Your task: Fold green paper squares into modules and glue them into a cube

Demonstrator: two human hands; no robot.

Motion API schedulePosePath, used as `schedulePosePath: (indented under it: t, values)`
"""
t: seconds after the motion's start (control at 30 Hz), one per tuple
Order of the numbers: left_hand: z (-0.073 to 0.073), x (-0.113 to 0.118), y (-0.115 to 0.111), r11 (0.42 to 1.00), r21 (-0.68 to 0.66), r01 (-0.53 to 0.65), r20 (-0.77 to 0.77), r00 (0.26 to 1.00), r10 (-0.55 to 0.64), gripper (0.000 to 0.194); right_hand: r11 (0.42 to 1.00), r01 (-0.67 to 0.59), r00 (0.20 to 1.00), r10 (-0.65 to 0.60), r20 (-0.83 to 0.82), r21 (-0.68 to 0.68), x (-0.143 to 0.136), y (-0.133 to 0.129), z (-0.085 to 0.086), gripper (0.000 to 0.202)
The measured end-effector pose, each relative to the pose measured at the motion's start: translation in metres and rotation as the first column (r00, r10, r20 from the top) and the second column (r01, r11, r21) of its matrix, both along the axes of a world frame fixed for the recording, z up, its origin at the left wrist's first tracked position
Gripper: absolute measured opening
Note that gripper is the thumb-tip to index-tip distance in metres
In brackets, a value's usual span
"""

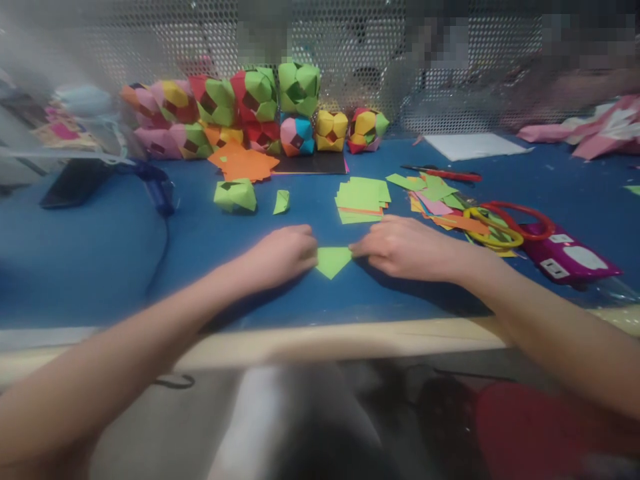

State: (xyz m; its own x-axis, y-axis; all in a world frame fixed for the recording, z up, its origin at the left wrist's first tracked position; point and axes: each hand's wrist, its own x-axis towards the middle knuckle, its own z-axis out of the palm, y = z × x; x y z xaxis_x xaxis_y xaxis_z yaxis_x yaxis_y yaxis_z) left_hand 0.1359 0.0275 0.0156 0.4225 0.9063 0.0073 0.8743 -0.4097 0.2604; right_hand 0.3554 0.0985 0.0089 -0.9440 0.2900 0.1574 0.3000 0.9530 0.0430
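Observation:
A green paper triangle (333, 261) lies on the blue tabletop, its point toward the table's front edge. My left hand (290, 252), fingers curled, pinches its left corner. At the right corner, the closed fingers of my right hand (400, 247) grip the paper. Behind the triangle is a stack of green squares (361, 199) with some orange edges showing. A small folded green piece (281, 201) and a green folded paper ball (235, 195) rest behind my left hand.
Several colourful paper balls (299, 90) stand along the mesh panel. At right lie paper scraps (437, 193), red-handled scissors (455, 175), yellow-and-red-handled scissors (493, 230) and a purple power strip (570, 253). A blue glue gun (157, 189) is at left.

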Motion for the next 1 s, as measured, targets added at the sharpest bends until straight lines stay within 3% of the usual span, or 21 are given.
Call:
schedulePosePath:
  t: [0.17, 0.33, 0.57, 0.67, 0.77, 0.83, 0.9, 1.0]
  values:
    - [0.001, 0.001, -0.003, 0.999, 0.017, 0.029, -0.045, 0.999, -0.028, 0.021, 0.991, 0.065, 0.997, -0.061, 0.042, -0.116, 0.019, 0.005, 0.01, 0.032]
    - [-0.004, 0.002, -0.006, 0.973, 0.157, 0.169, -0.042, 0.986, -0.164, 0.023, 0.955, 0.079, 0.997, -0.076, 0.022, -0.285, 0.018, 0.009, 0.011, 0.033]
    - [-0.003, -0.001, -0.003, 0.968, 0.051, 0.247, -0.034, 0.969, -0.246, 0.029, 0.881, 0.09, 0.99, -0.13, -0.055, -0.464, 0.015, 0.017, 0.012, 0.033]
    - [-0.003, -0.002, 0.0, 0.958, 0.082, 0.273, -0.045, 0.962, -0.27, 0.03, 0.839, 0.185, 0.973, -0.231, -0.027, -0.512, 0.009, 0.02, 0.014, 0.032]
    - [-0.005, -0.004, 0.003, 0.943, 0.116, 0.312, -0.069, 0.949, -0.306, 0.03, 0.77, 0.289, 0.955, -0.273, 0.116, -0.569, 0.005, 0.023, 0.022, 0.035]
    - [-0.006, -0.005, 0.005, 0.934, 0.133, 0.333, -0.079, 0.943, -0.325, 0.032, 0.791, 0.306, 0.951, -0.227, 0.21, -0.53, 0.01, 0.023, 0.034, 0.036]
    - [-0.007, -0.007, 0.006, 0.927, 0.142, 0.346, -0.074, 0.938, -0.339, 0.033, 0.855, 0.315, 0.941, -0.225, 0.252, -0.412, 0.023, 0.018, 0.05, 0.036]
    - [-0.008, -0.009, 0.008, 0.924, 0.147, 0.352, -0.061, 0.936, -0.347, 0.035, 0.896, 0.395, 0.918, -0.373, 0.137, -0.203, 0.058, 0.002, 0.073, 0.033]
